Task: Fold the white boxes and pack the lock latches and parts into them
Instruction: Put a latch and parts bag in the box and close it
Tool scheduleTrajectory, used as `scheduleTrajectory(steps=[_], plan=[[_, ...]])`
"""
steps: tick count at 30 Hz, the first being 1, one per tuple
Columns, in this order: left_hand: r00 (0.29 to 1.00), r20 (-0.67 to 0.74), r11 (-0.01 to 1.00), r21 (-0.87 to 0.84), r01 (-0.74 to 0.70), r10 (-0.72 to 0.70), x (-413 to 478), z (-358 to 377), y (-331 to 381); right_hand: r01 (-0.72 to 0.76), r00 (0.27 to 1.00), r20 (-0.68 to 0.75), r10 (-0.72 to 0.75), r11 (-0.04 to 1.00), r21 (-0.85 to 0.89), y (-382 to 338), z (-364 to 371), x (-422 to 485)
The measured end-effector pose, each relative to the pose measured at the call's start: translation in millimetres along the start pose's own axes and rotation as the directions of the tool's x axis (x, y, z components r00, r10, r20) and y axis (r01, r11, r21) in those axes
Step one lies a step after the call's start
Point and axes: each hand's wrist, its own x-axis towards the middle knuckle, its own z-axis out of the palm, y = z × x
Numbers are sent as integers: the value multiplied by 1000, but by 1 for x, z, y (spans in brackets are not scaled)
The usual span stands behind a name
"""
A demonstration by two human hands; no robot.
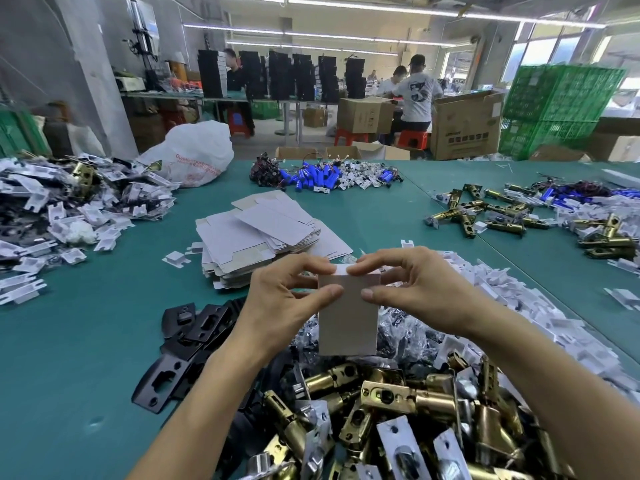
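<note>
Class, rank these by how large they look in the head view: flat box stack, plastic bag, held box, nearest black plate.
1. Flat box stack
2. Plastic bag and held box: these look alike, and the bag lies farther off, so they are unranked
3. Black plate

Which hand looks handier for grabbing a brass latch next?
Probably the right hand: it and the left hand both pinch the white box, but the brass latches pile mostly under the right forearm.
</note>
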Motion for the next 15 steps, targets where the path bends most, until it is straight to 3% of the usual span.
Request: scheduleTrajectory(steps=[5,10,15], plan=[[998,44,997,-63,41,-38,2,1,0,2,999,-40,-1,999,43,3,4,-1],[960,251,983,-104,154,-124,-3,8,0,26,995,-98,-5,975,220,1,6,1],[976,194,991,-79,112,-95,-1,4,5,73,990,-140,-14,901,428,-9,4,5]])
